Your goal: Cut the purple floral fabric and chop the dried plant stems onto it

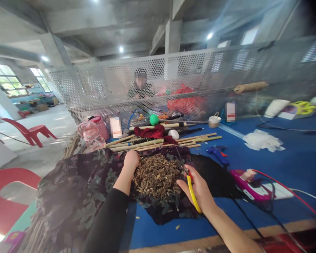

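A heap of dry brown plant bits (pixel 158 175) lies on a dark floral cloth (pixel 86 179) spread over the blue table. My left hand (pixel 131 160) is closed at the heap's left edge, its fingers curled down against the cloth; what they hold, if anything, is hidden. On the right side of the heap, my right hand (pixel 198 186) grips scissors with yellow handles (pixel 191 195) and some red near the pivot. Their dark blades point up and away, over the far right edge of the heap.
Behind the cloth lie several bamboo sticks (pixel 147 144), a dark red cloth (pixel 150 131) and a green ball (pixel 154 119). A blue glue gun (pixel 218 155) and a magenta power strip (pixel 252 186) with cords are at right. A person (pixel 140 91) sits beyond the perforated screen (pixel 100 80).
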